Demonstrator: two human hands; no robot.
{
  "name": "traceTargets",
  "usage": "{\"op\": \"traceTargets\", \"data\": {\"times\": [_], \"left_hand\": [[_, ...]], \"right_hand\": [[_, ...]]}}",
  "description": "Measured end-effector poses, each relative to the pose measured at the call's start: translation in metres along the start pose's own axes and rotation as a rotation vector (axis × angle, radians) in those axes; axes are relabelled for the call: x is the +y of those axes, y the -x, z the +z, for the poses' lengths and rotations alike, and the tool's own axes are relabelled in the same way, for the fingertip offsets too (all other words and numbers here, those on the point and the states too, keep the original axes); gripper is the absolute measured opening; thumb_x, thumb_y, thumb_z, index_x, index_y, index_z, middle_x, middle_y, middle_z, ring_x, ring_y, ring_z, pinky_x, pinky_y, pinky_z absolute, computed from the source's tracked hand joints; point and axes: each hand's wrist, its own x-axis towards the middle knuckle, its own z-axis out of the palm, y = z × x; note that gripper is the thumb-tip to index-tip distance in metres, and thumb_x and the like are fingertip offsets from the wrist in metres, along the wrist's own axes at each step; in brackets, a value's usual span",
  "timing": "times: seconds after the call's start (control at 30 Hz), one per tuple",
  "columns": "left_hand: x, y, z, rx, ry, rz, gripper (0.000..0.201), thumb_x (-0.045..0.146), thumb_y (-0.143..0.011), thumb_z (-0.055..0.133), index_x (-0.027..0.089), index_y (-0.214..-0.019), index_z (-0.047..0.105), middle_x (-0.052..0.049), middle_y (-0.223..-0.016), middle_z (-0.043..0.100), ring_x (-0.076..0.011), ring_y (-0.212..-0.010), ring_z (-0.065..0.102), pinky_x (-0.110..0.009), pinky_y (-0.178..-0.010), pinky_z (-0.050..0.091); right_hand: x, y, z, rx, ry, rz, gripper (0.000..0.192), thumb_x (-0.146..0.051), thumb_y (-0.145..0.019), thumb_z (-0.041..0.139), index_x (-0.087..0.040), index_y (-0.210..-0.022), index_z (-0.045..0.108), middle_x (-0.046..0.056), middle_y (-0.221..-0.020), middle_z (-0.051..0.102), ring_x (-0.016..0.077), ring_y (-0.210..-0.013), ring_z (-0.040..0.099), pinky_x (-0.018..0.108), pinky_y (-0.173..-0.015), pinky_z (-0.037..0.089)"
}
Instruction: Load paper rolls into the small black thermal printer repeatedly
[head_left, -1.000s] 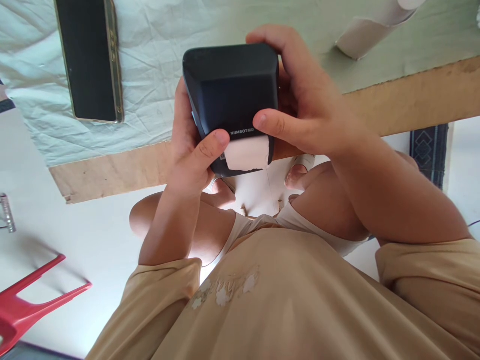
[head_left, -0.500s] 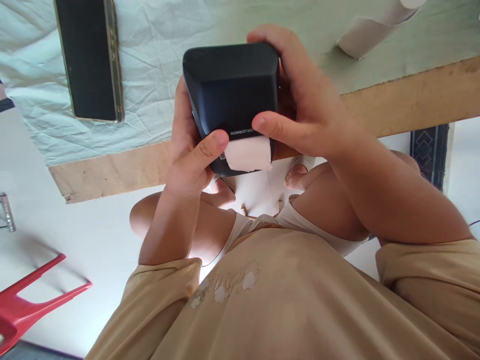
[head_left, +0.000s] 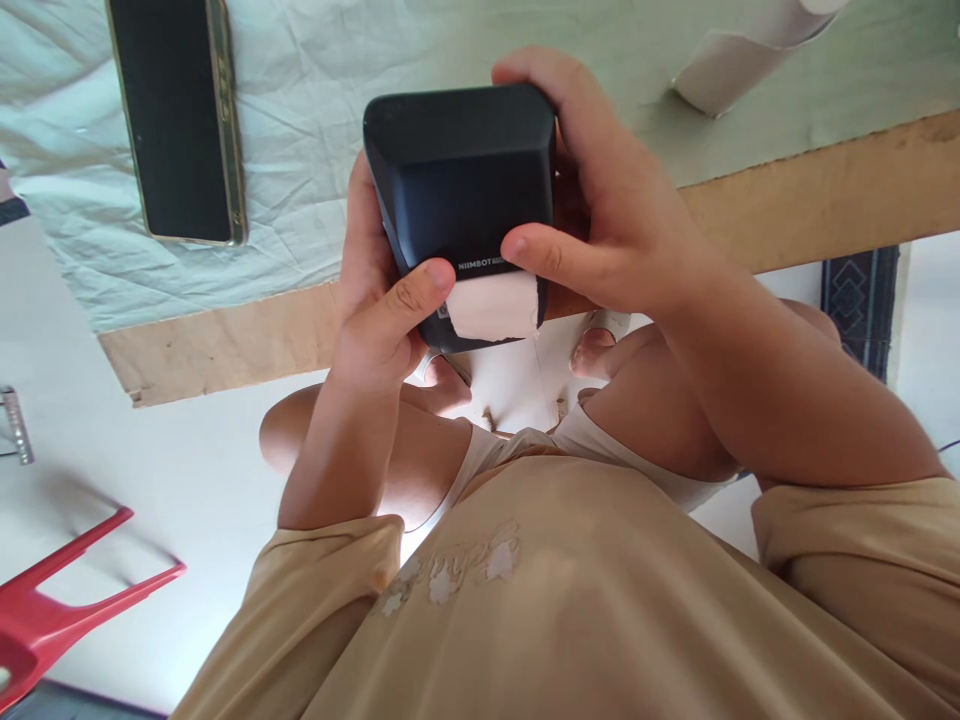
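Both my hands hold a black label printer (head_left: 465,190) marked NIIMBOT, raised over the table's front edge. My left hand (head_left: 382,290) grips its left side, the thumb resting on the face near the lettering. My right hand (head_left: 600,200) wraps round the right side, with its thumb lying across the front just above the paper. A strip of white label paper (head_left: 495,305) with a torn lower edge sticks out of the printer below the brand name. The fingers behind the printer are mostly hidden.
A smartphone (head_left: 176,120) in a clear case lies on the pale green tablecloth (head_left: 300,120) at the left. At the upper right is a white paper roll (head_left: 731,70). The bare wooden table edge (head_left: 225,340) runs across. A red plastic stool (head_left: 60,610) is at lower left.
Both hands and the printer have shifted very slightly to the left. My grip and the paper strip look the same.
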Motion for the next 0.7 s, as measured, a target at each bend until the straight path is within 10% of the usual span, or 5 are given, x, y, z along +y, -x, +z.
{"op": "traceTargets", "data": {"times": [0.4,0.6,0.7], "left_hand": [[-0.003,0.0,-0.005,-0.033,-0.008,-0.007,0.055,0.038,-0.088,0.083,0.034,-0.14,0.067,-0.003,-0.13,0.071,-0.0303,-0.16,0.052,-0.056,-0.137,0.051],[-0.078,-0.044,-0.059,-0.079,-0.009,0.133,0.148,0.087,-0.03,0.097,0.035,-0.157,0.039,-0.003,-0.117,0.066,-0.0433,-0.152,0.058,-0.076,-0.124,0.055],[-0.076,-0.044,-0.054,-0.123,-0.027,0.231,0.103,0.088,-0.06,0.083,0.036,-0.144,0.055,-0.003,-0.124,0.071,-0.0341,-0.147,0.065,-0.063,-0.128,0.058]], "right_hand": [[0.001,0.0,0.0,0.013,0.033,-0.012,0.114,-0.086,-0.083,0.062,-0.011,-0.164,0.033,0.004,-0.124,0.061,-0.0041,-0.086,0.042,0.013,-0.074,0.036],[0.004,0.0,0.001,-0.012,0.036,-0.007,0.109,-0.087,-0.085,0.056,-0.016,-0.164,0.028,0.001,-0.126,0.061,-0.0065,-0.079,0.043,0.013,-0.075,0.037],[0.003,0.001,0.001,0.005,0.041,-0.022,0.106,-0.082,-0.087,0.054,-0.014,-0.165,0.03,0.002,-0.122,0.062,-0.0047,-0.079,0.047,0.015,-0.074,0.038]]}}
